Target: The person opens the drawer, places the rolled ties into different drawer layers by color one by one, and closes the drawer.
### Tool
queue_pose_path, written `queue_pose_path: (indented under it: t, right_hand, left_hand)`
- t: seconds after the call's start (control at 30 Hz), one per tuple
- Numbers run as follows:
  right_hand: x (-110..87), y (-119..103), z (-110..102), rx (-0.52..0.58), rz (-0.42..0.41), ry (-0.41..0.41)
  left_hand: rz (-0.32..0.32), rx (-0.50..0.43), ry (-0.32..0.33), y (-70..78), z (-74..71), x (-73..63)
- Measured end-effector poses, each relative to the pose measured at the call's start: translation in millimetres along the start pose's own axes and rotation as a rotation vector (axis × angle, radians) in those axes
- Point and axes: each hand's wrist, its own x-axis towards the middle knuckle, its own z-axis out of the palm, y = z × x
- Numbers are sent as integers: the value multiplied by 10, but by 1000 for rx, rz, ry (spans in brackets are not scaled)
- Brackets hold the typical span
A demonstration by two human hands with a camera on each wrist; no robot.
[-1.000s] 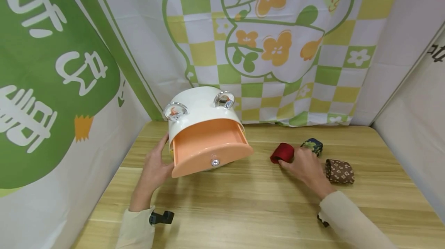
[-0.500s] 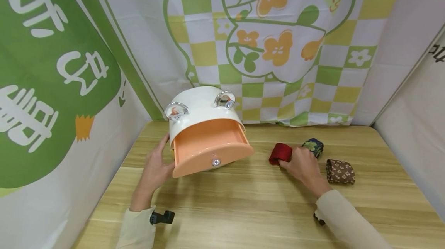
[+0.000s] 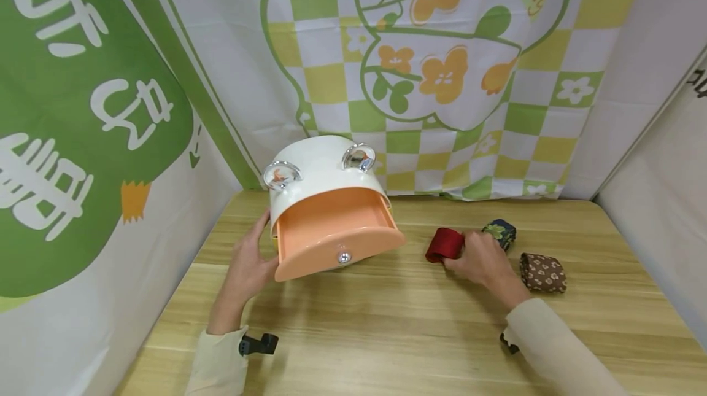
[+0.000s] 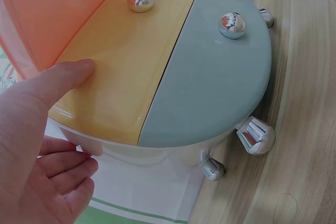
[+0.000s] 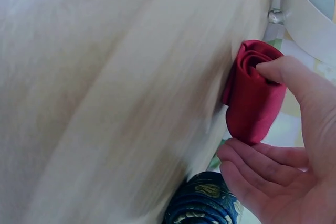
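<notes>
- Red roll [image 3: 444, 245]: right of cabinet [image 3: 320, 159], near navy roll [image 3: 501, 233]; brown roll [image 3: 543, 273] sits farther right. Can't tell if red is touching table [image 3: 381, 347] or slightly off it.
- Right hand [image 3: 485, 259]: clamped on red roll, thumb tip at coil's open end, fingers against opposite side.
- Fabric looks soft, so coil could slip loose. Light, even squeeze; thumb across layer edges, not pushed deep into centre.
- Navy roll sits close to those fingers. Leave it room so knuckles don't drag it.
- Left hand [image 3: 250, 266]: clamped on cabinet's left edge, thumb on yellow front [image 4: 118, 85], fingers at white side.
- Orange drawer [image 3: 331, 218] is out, likely front-heavy. Brace cabinet low and steady, no downward load on drawer lip.
</notes>
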Motion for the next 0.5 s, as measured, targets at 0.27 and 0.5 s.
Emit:
queue_pose_path:
  t: [0.27, 0.5]
  right_hand:
    - [-20, -14, -66, 30, -7, -45]
    - [-40, 2, -61, 71, 3, -35]
  left_hand:
    - [-9, 2, -6, 6, -6, 9]
    - [-10, 9, -6, 14, -4, 8]
